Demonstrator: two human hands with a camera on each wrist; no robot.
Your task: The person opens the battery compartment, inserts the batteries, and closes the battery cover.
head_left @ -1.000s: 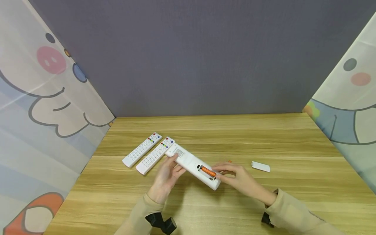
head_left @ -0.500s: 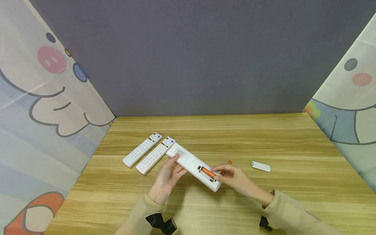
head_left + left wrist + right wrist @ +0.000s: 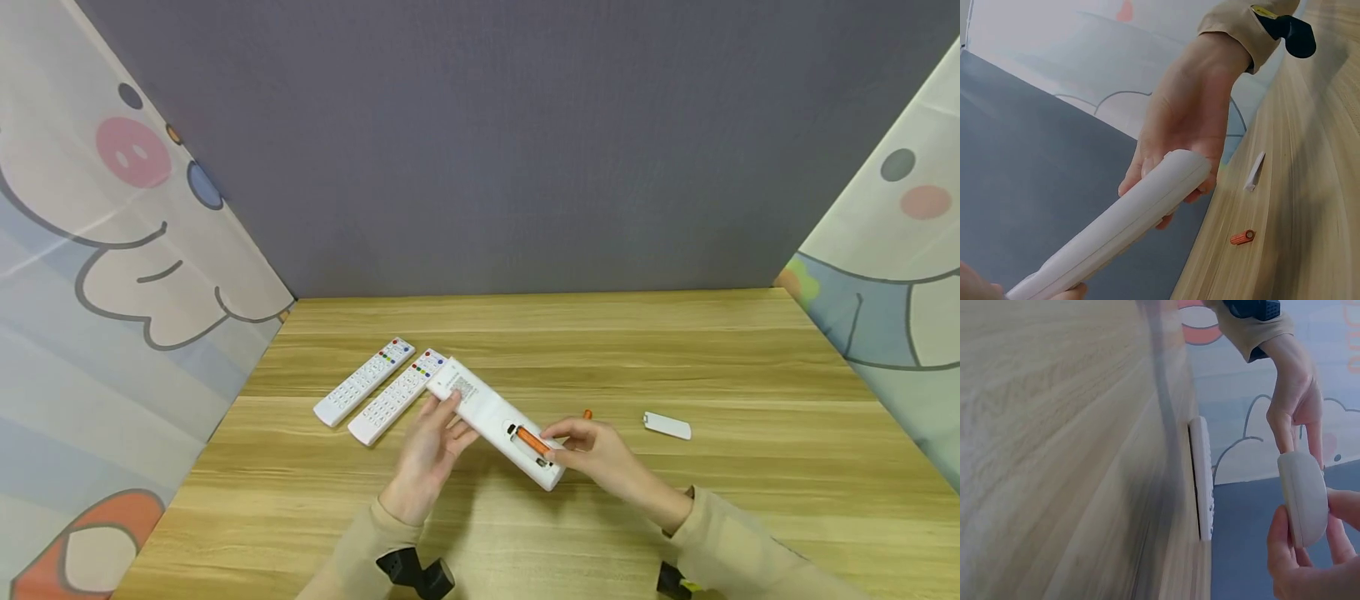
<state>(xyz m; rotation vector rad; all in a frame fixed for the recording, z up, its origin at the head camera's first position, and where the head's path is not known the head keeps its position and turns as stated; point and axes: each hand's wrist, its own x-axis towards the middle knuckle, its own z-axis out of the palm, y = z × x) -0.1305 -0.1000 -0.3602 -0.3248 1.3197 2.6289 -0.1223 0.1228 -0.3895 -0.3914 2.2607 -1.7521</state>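
Note:
My left hand [image 3: 429, 458] grips the far-left end of a white remote control [image 3: 483, 408], turned back side up with its battery compartment open. An orange battery [image 3: 532, 440] lies in one side of the compartment, and the slot beside it shows bare contacts. Thumb and index finger of my right hand [image 3: 600, 458] are on the battery's near end, while other fingers reach under the remote, as the right wrist view shows. Behind that hand, a second orange battery [image 3: 1242, 237] lies on the table, mostly hidden in the head view. The white battery cover [image 3: 667, 425] sits farther right.
Two more white remotes lie button side up at the left: one outermost [image 3: 363, 382], the other [image 3: 397, 397] right beside the held remote's end. Beneath is a wooden table [image 3: 675, 350], with a grey panel [image 3: 525, 150] behind and cartoon-printed sheets at both sides.
The battery's near end, tilted up half a second ago, now sits lower in the compartment with my right fingers on it. The remote has shifted slightly right; the left hand keeps its grip.

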